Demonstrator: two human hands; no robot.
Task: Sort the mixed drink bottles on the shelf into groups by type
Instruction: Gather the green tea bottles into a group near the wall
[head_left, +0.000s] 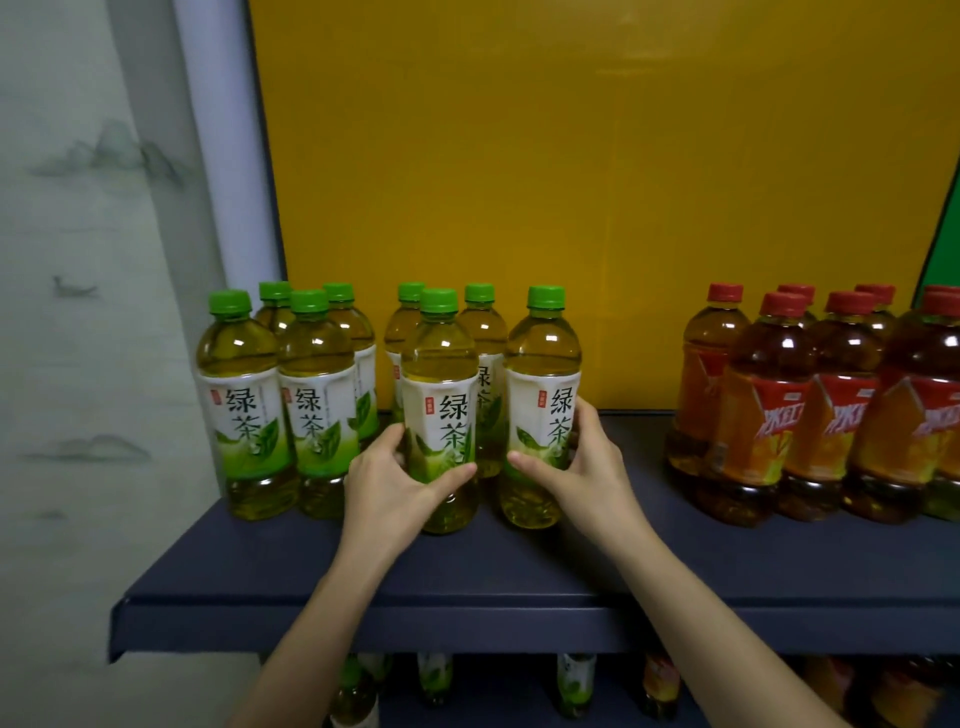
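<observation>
Yellow flat back panel (571, 182) behind dark blue shelf board (519, 571). On shelf, right: cluster of red-capped amber plastic tea bottles (810, 405), upright. Left: four green-capped clear plastic green-tea bottles (291, 395); four more in the middle, well apart from red cluster. Left hand (387, 480): fingers clamped round front middle bottle (440, 374). Right hand (582, 467): fingers wrapped round rightmost green-capped bottle (543, 364), just beside; both bottles stand on shelf
</observation>
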